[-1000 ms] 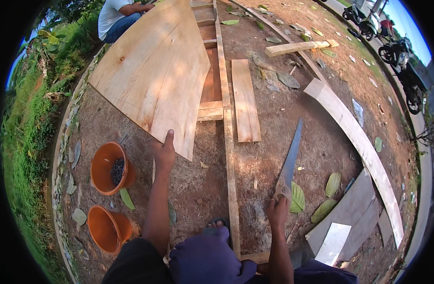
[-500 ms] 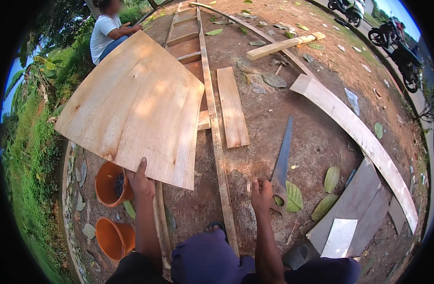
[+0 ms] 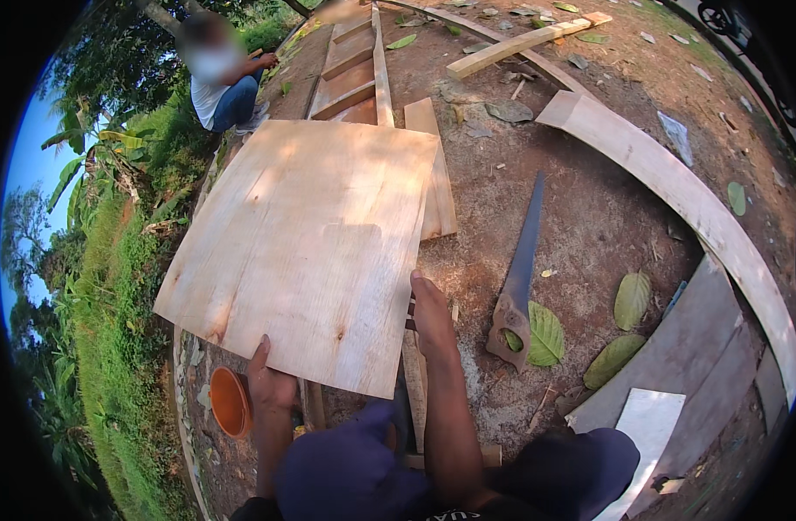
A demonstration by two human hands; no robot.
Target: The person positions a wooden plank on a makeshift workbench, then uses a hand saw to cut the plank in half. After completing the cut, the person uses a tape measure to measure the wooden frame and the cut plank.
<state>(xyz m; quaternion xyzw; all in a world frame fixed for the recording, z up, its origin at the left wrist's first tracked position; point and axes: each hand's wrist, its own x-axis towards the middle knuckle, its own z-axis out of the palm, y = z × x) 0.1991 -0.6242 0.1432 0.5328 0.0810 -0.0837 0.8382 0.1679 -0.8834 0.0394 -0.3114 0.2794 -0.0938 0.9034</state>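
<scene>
A broad, pale sheet of plywood point(image 3: 298, 252) is held up in front of me, tilted, over the near part of a ladder-like wooden frame point(image 3: 380, 74). My left hand point(image 3: 274, 382) grips its near edge, thumb on top and fingers hidden underneath. At the right edge my right hand point(image 3: 433, 323) is closed on the same sheet, the thumb at the rim and the fingertips partly behind it. A handsaw point(image 3: 521, 252) with a worn wooden handle lies on the ground to the right of my right hand. Partly behind the sheet lies a short plank point(image 3: 440, 204).
An orange bucket point(image 3: 230, 402) stands left of my left hand. To the right lie a long pale board point(image 3: 676, 195), grey panels point(image 3: 676, 356) and a white piece point(image 3: 648, 421). A wooden beam point(image 3: 528, 45) lies farther off. Another person point(image 3: 214, 82) squats at the far left.
My right hand has moved from beside the saw handle to the plywood's right edge. The sheet has come lower and nearer and has turned slightly. The view has shifted left.
</scene>
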